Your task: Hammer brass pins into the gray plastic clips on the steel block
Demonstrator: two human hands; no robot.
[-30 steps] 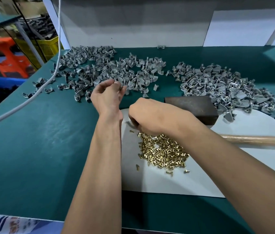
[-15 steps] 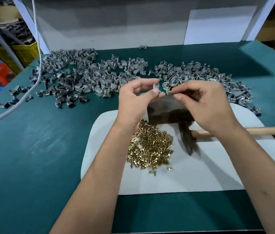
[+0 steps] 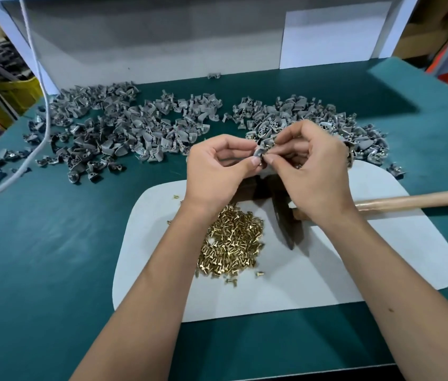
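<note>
Above the steel block (image 3: 247, 188), the left hand (image 3: 217, 166) pinches a gray clip (image 3: 259, 154) while the right hand (image 3: 311, 166) pinches a brass pin at it, hammer (image 3: 410, 200) untouched, so hammering seems yet to come.

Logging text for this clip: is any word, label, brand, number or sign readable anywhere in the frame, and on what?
None: no readable text appears.
The white mat, hammer, steel block and wall panel carry no visible marks.
Background crates are too blurred to tell.
</note>
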